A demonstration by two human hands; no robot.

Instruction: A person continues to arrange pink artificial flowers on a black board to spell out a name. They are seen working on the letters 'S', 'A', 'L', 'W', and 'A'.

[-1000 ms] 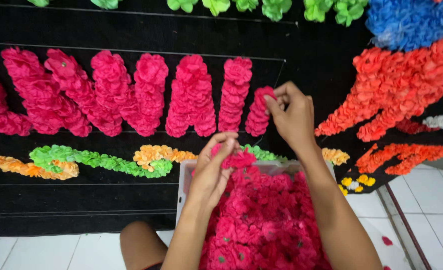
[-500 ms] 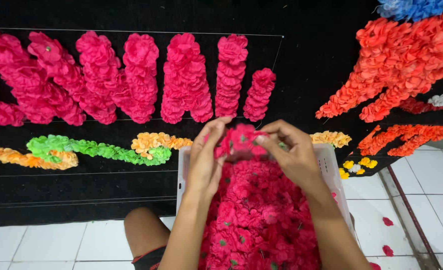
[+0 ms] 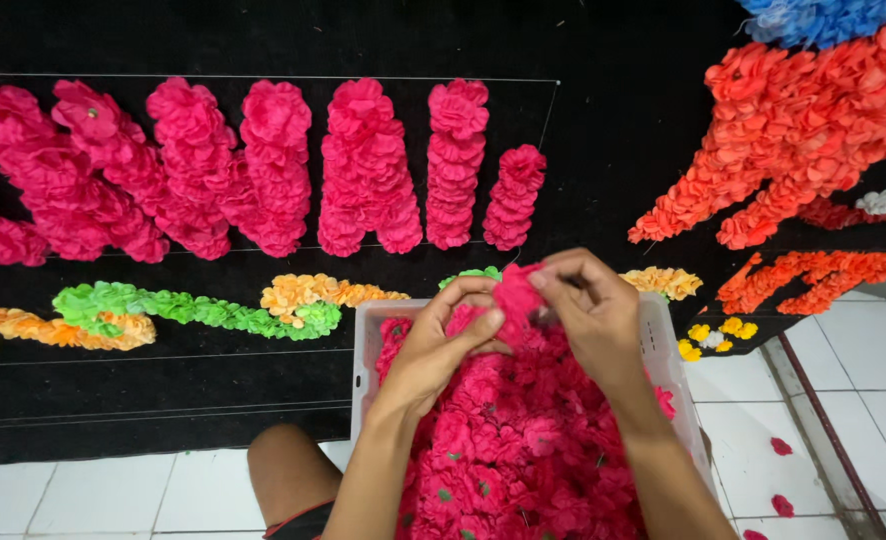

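1. Seen from above, two bare hands meet over a white plastic crate (image 3: pixel 365 330) heaped with crumpled magenta paper flowers (image 3: pixel 523 450).
2. The left hand (image 3: pixel 441 345) curls its fingers around a ruffled magenta paper flower (image 3: pixel 516 298), thumb pressed against its lower side.
3. The right hand (image 3: pixel 595 310) pinches the same flower from the other side, fingertips bent close together on its top edge.
4. That flower sits just above the heap, at the far rim of the crate, between both hands.
5. Beyond the crate lies a flat black cloth (image 3: pixel 613 130), matte and dark.
6. On it, thick upright strings of frilly magenta paper flowers (image 3: pixel 363 170) lie side by side, the rightmost one shortest.
7. Nearer the crate, a low band of crinkled green paper flowers (image 3: pixel 183 308) and pale orange paper flowers (image 3: pixel 313 293) runs across the cloth.
8. At the right, dense orange-red paper garlands (image 3: pixel 793 130) fan outward, with a fluffy blue paper cluster (image 3: pixel 823 18) above them.
9. Small loose yellow paper flowers (image 3: pixel 713 332) lie at the cloth's edge.
10. Glossy white floor tiles (image 3: pixel 93 495) border the cloth, and a bare knee (image 3: pixel 288 470) shows beside the crate.
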